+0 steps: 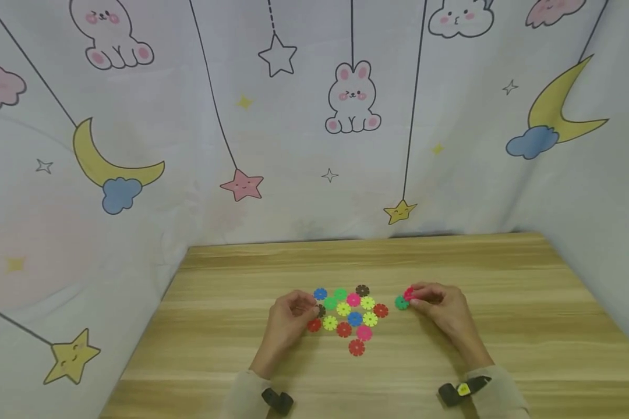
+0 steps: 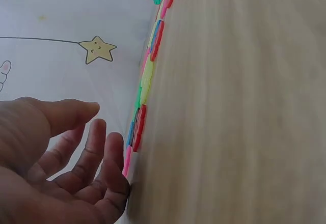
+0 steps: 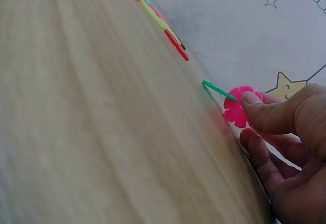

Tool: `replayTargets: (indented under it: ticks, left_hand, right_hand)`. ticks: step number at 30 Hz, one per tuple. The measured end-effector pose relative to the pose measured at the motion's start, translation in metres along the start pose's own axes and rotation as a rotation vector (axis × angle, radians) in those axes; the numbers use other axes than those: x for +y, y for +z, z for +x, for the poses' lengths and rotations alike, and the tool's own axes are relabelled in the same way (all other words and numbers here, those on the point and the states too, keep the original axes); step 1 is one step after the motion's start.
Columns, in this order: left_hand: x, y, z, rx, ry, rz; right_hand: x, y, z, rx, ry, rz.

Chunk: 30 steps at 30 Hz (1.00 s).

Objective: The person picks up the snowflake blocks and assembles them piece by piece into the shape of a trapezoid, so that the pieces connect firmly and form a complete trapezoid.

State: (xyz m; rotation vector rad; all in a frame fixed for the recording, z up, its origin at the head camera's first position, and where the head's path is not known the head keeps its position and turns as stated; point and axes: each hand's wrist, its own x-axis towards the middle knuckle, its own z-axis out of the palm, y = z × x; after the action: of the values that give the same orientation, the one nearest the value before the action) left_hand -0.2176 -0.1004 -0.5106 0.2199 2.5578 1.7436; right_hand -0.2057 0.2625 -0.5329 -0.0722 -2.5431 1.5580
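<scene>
My right hand pinches a pink notched plastic disc between thumb and fingers. A green notched disc is joined to it at an angle, its far edge low over the table. My left hand rests beside the left end of a flat group of similar discs, fingers loosely bent with a gap to the thumb and nothing between them. Closest to its fingertips are a dark brown disc, partly hidden, and a red disc. Blue, yellow and pink discs lie among the others.
The discs lie on a wood-grain table, a red one nearest the front. Behind and along the sides hangs a white cloth printed with stars, moons and rabbits. Each wrist carries a small black camera.
</scene>
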Motion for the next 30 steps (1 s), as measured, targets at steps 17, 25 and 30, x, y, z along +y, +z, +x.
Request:
replayTargets:
  ticks: [17,25,30]
  left_hand:
    - [-0.008,-0.003,-0.004,-0.092,0.020,0.240]
    - [-0.007,-0.001,-0.003,-0.088,0.067,0.257]
    - [-0.008,-0.002,-0.002,-0.106,0.086,0.232]
  right_hand:
    - [-0.004,-0.007,-0.004,-0.034,0.036,0.079]
    - [-0.018,-0.004,-0.010,-0.078,-0.033,0.128]
    - [-0.022,0.016,-0.011,-0.180,-0.094,0.198]
